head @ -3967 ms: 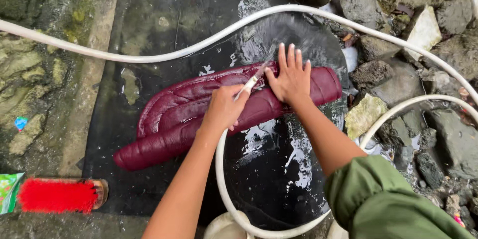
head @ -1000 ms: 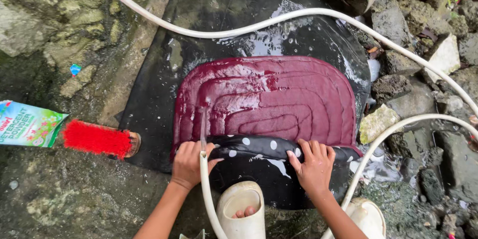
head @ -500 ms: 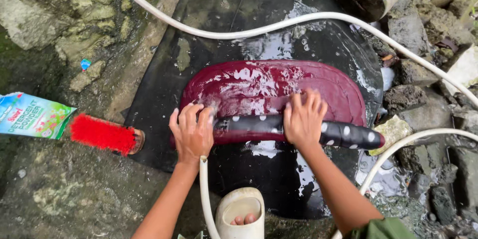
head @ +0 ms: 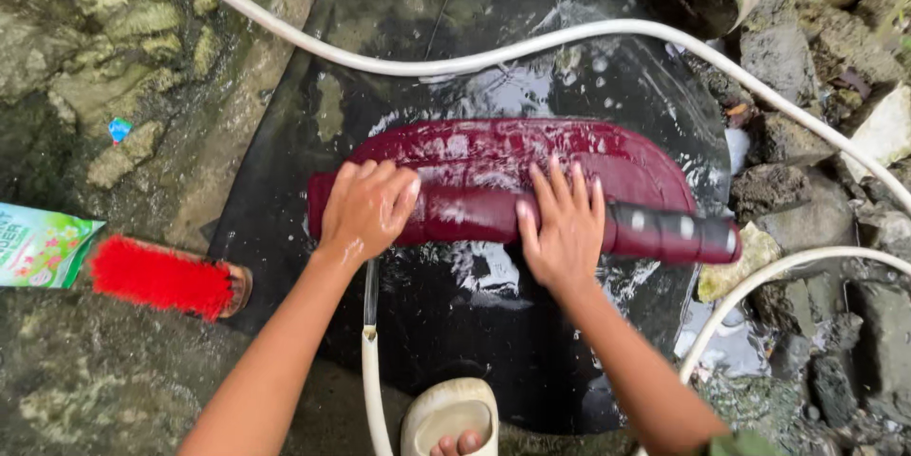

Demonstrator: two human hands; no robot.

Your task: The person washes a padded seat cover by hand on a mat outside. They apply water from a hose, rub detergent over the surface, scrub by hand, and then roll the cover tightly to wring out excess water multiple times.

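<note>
Fingers (head: 567, 192) of both hands press on rolled mat (head: 493, 214).

A wet black rubber sheet (head: 531, 342) lies spread over rough stone ground (head: 114, 390). On the sheet rests a half-rolled maroon mat (head: 493, 148), with a white hose (head: 474, 57) curving across above it. A red scrub brush (head: 161, 278) lies at the sheet's left edge, beside a green detergent packet (head: 38, 245).
</note>
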